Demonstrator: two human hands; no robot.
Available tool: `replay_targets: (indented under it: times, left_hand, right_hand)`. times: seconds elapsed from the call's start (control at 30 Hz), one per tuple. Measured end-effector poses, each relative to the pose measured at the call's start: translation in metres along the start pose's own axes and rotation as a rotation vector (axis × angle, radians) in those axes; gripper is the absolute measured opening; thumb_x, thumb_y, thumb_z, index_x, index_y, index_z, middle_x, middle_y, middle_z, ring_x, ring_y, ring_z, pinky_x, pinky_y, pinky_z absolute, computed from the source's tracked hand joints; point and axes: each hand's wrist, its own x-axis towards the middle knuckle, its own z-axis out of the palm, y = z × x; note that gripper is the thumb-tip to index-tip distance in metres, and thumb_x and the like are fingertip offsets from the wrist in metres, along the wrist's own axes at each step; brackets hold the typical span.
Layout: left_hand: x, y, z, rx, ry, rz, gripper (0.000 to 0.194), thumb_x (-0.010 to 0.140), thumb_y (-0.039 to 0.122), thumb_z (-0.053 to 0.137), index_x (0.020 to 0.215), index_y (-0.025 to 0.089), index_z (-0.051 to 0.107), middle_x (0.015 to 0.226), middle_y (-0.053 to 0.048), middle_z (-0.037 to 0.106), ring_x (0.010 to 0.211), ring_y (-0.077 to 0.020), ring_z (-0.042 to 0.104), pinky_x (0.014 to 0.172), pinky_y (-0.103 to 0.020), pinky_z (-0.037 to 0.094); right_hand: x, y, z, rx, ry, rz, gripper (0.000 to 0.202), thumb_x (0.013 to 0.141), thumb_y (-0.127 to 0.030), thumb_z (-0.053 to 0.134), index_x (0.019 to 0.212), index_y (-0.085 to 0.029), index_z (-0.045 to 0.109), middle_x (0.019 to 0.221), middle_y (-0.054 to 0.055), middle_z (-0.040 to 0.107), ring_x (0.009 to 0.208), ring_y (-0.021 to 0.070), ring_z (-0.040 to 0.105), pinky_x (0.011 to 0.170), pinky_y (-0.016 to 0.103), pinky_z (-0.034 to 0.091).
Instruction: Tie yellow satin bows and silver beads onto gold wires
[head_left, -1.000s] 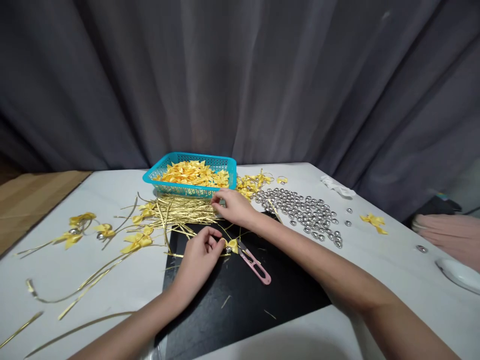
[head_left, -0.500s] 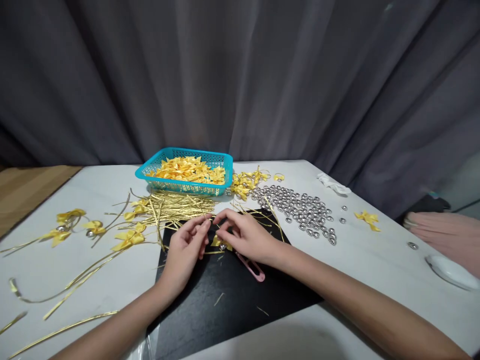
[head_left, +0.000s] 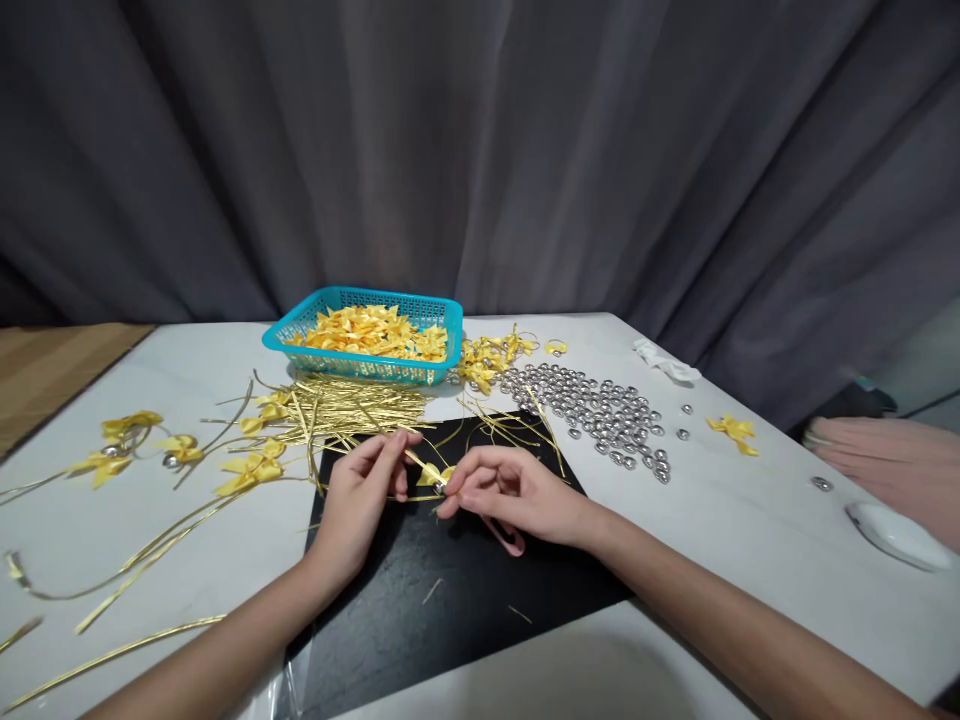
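Above the black mat [head_left: 442, 630], my right hand [head_left: 521, 495] is closed with its fingertips on a yellow ribbon bow [head_left: 427, 475] that carries a shiny silver bead [head_left: 439, 488]. My left hand [head_left: 367, 480] pinches a thin gold cord [head_left: 416, 459] running toward that bow. A pink tool with a loop-shaped end [head_left: 514, 545] lies on the mat, partly hidden under my right hand. Just beyond my left hand is a pile of gold cords [head_left: 360, 405].
A blue basket [head_left: 274, 335] of yellow bows [head_left: 367, 335] stands at the back. Many silver beads [head_left: 600, 410] lie to the right, near a white crumpled cloth [head_left: 666, 362] and a white oval object [head_left: 896, 533]. Corded bows [head_left: 251, 467] lie on the left of the white table [head_left: 202, 570].
My hands have drawn slightly apart. The right has come down and nearer, its fingertips now at the bow's edge, and the cord between the hands shows more clearly.
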Motion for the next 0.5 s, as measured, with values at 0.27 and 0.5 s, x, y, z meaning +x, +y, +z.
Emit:
replay_targets:
  times: [0.27, 0.5]
  left_hand:
    - [-0.011, 0.002, 0.003, -0.139, -0.11, -0.066, 0.055, 0.077, 0.054, 0.064, 0.12, 0.02, 0.067, 0.122, -0.012, 0.066, 0.059, -0.0102, 0.058, 0.053, -0.024, 0.05]
    - [-0.018, 0.002, 0.011, 0.131, -0.384, -0.056, 0.048, 0.079, 0.057, 0.059, 0.092, 0.014, 0.077, 0.055, -0.003, 0.062, 0.054, -0.0168, 0.057, 0.052, -0.026, 0.048]
  right_hand:
    - [-0.003, 0.005, 0.0, 0.067, 0.066, -0.039, 0.036, 0.076, -0.047, 0.072, 0.087, -0.015, 0.062, 0.079, 0.0, 0.066, 0.033, -0.0003, 0.04, 0.029, 0.013, 0.036]
    - [-0.008, -0.006, 0.004, 0.061, 0.226, -0.19, 0.018, 0.08, -0.031, 0.07, 0.077, -0.014, 0.064, 0.126, 0.006, 0.054, 0.052, -0.002, 0.051, 0.042, 0.012, 0.045]
